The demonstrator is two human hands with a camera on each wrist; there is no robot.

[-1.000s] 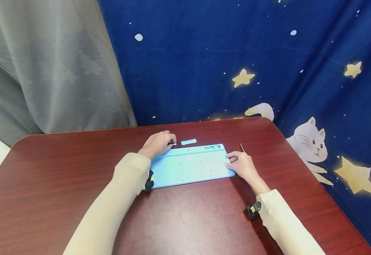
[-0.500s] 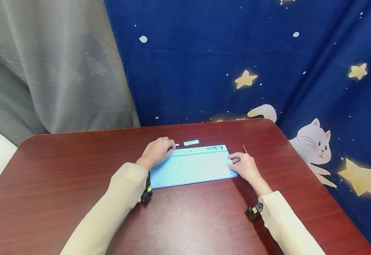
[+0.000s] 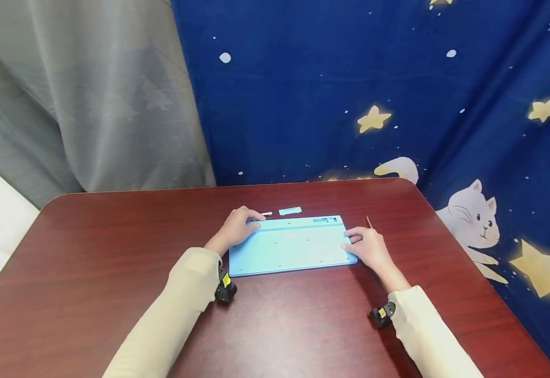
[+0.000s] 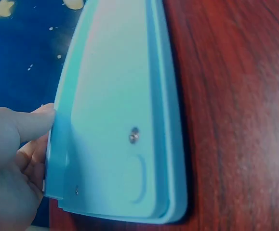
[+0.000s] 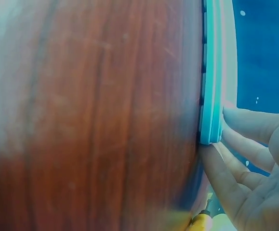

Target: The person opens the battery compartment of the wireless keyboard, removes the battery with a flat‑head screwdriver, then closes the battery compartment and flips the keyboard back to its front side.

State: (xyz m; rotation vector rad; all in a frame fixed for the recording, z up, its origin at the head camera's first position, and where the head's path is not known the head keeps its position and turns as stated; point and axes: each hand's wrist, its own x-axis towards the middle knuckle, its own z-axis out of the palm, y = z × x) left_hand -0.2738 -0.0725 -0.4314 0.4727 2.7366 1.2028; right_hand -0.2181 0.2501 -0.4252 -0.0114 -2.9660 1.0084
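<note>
A light-blue keyboard [image 3: 293,247] lies face down on the table, its back with small screws facing up and a battery compartment [image 3: 325,220] uncovered at the far right. My left hand [image 3: 238,227] grips its far left edge; in the left wrist view the thumb [image 4: 38,120] rests on the back and the fingers curl behind the edge. At the right end, my right hand [image 3: 368,245] holds the side edge, thumb above and fingers against the side and underneath. Just behind the keyboard lie a small silver cylinder, like a battery [image 3: 266,213], and a light-blue cover [image 3: 290,211].
A thin brownish rod [image 3: 369,222] sticks out behind my right hand. Low in the right wrist view is a yellow-ended item [image 5: 202,222], partly hidden. The dark red table [image 3: 114,252] ends at a blue star-patterned curtain [image 3: 298,94] and a grey one.
My left hand has come away from the small silver cylinder and taken hold of the keyboard's far left edge. The right hand keeps its hold. The head view has shifted slightly.
</note>
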